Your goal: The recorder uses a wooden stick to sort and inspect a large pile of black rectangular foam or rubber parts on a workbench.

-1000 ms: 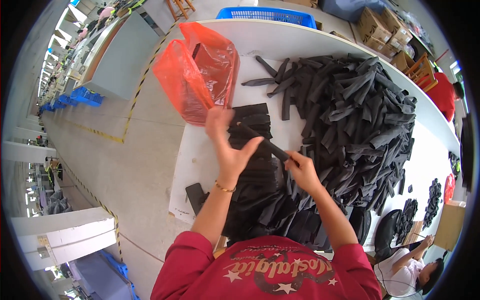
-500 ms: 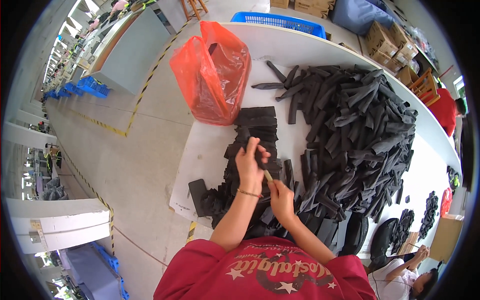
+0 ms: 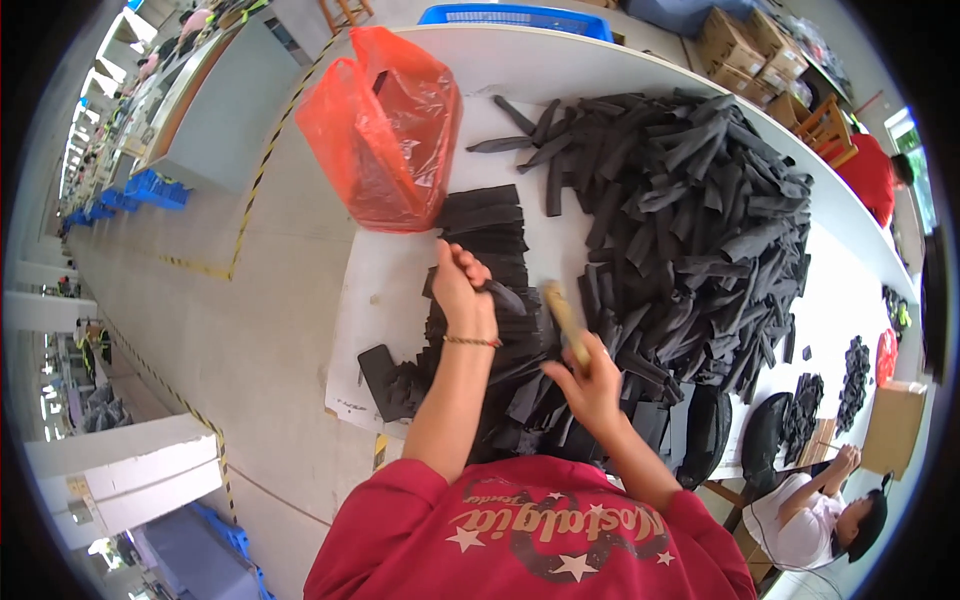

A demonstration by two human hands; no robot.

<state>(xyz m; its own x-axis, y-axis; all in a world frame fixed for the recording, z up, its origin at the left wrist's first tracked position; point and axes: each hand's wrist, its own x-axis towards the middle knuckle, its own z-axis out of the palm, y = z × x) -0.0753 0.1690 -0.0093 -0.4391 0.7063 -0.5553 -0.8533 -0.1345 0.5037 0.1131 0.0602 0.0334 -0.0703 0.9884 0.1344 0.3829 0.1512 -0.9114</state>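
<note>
My left hand [image 3: 461, 287] is closed around a black foam strip [image 3: 505, 296] over a neat stack of black strips [image 3: 485, 225] on the white table [image 3: 600, 70]. My right hand [image 3: 590, 385] grips a wooden-handled tool [image 3: 565, 322], its handle pointing up and away from me, just right of the left hand. A big loose heap of black strips [image 3: 690, 210] fills the table to the right. More flat black pieces [image 3: 400, 375] lie under my forearms near the table's front edge.
A red plastic bag [image 3: 395, 125] stands at the table's left corner beside the stack. A blue crate [image 3: 520, 15] sits at the far end. Another person [image 3: 820, 510] sits at lower right. Cardboard boxes [image 3: 745, 45] stand beyond the table.
My left hand slid down from the stack with a strip in it. My right hand drew back toward me and tilted the wooden tool upright.
</note>
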